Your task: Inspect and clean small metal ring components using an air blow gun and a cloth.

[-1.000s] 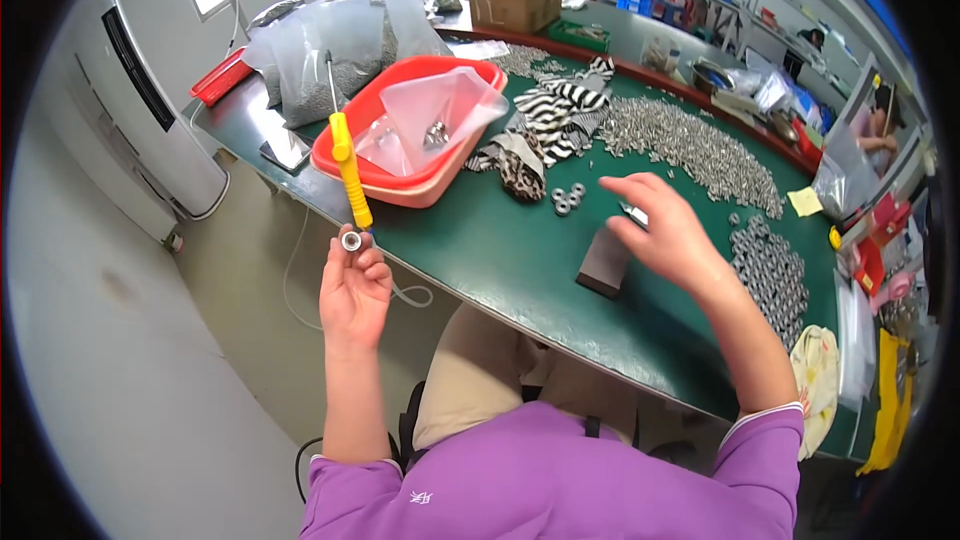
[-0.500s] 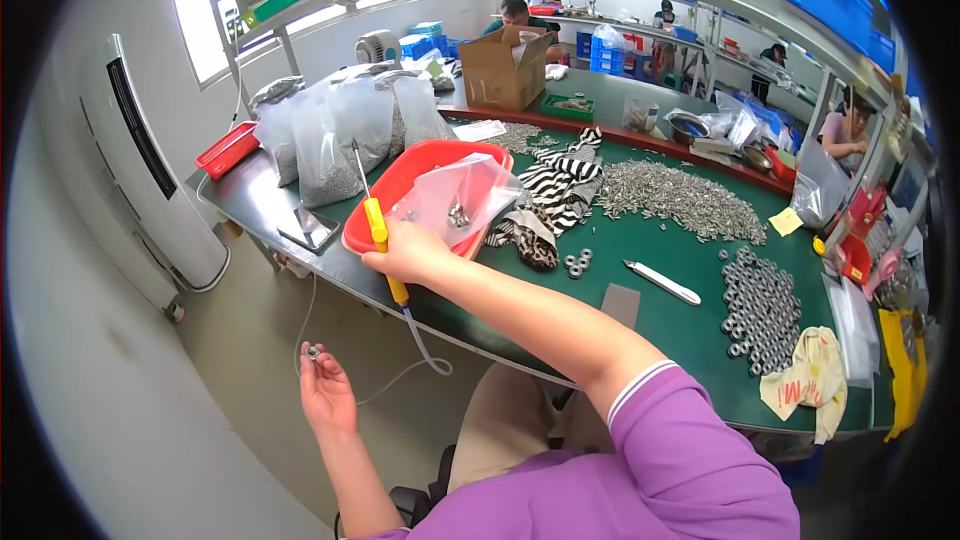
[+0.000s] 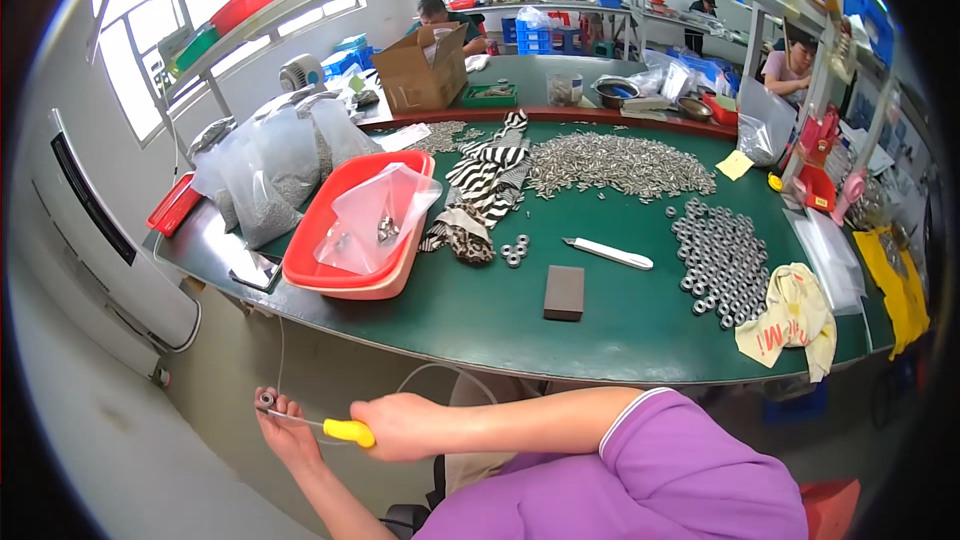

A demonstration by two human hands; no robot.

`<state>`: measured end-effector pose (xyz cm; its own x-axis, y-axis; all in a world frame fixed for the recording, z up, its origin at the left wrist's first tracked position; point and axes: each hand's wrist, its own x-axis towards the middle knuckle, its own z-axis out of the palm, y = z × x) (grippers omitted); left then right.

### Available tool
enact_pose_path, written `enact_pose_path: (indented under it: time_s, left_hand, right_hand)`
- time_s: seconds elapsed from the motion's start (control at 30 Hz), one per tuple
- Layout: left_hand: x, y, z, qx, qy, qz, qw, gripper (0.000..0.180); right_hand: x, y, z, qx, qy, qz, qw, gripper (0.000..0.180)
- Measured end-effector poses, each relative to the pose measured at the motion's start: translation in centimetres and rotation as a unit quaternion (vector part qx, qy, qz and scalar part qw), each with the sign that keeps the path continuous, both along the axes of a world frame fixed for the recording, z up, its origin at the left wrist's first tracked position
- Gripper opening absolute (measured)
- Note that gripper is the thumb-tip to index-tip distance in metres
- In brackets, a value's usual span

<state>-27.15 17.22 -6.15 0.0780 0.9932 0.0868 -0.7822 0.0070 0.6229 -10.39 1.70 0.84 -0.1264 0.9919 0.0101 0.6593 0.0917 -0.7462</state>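
My left hand is low at the left, below the table edge, pinching a small metal bearing. My right hand crosses over from the right and grips the yellow handle of a screwdriver. The thin shaft points left and its tip meets the bearing in my left fingers. A thin white cord curves up behind my right hand toward the table edge.
The green table carries a red tray with a clear bag, a striped cloth, a dark block, a white knife, piles of metal parts, bearings and a printed cloth. People work at benches behind.
My right hand took the yellow screwdriver off the tray rim and brought it down to my left hand. The left hand with the bearing stayed low beside the table.
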Motion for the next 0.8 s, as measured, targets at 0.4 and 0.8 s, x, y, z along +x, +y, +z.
enact_pose_path:
  time_s: [0.4,0.8]
  left_hand:
    - [-1.1,0.1,-2.2,0.045,0.058,-0.058,0.996,0.022]
    - [1.1,0.4,-3.2,0.072,0.225,-0.002,0.972,0.023]
  right_hand:
    - [2.4,-3.9,-3.2,0.035,-0.026,-0.047,0.998,0.025]
    - [4.0,-4.8,-4.8,0.046,-0.013,-0.052,0.998,0.024]
